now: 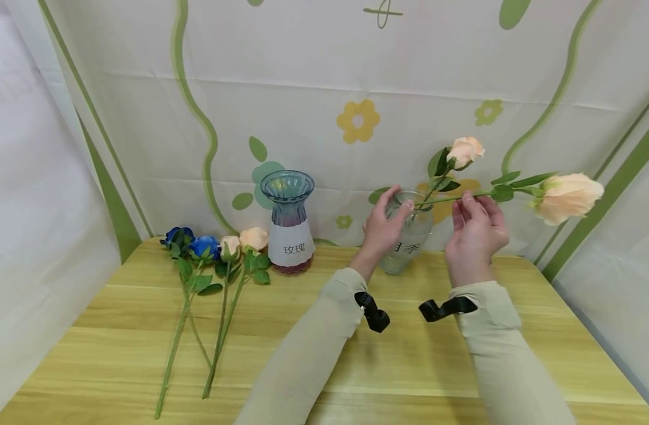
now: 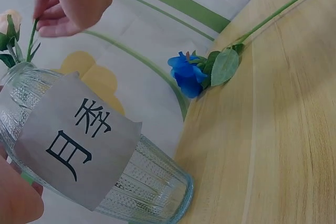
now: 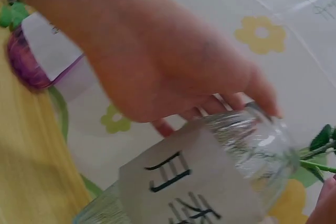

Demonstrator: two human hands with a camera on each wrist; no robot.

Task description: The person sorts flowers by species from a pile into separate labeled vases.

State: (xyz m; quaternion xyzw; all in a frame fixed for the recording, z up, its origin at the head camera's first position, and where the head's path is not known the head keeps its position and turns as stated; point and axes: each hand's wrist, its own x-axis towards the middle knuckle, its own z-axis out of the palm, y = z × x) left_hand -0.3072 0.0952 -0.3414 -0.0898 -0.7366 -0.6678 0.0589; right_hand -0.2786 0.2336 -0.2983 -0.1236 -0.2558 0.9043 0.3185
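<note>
My left hand (image 1: pixel 385 227) grips the neck of a clear ribbed glass vase (image 2: pixel 152 182), with the thumb at its rim. The vase has a white paper label (image 2: pixel 79 140) with black characters. One peach rose (image 1: pixel 464 152) stands in it. My right hand (image 1: pixel 475 236) pinches the green stem of a bigger peach rose (image 1: pixel 569 198), held nearly level to the right of the vase. The near end of that stem overlaps the vase mouth in the head view. In the right wrist view, the left hand (image 3: pixel 173 61) wraps the vase from above.
A blue-and-purple glass vase (image 1: pixel 288 203) with a white label stands left of the hands. Beside it lie blue roses (image 1: pixel 205 248) and peach roses (image 1: pixel 254 238) on the wooden table (image 1: pixel 117 319). The left wrist view shows a blue rose (image 2: pixel 187 74) on the tabletop. A patterned curtain hangs behind.
</note>
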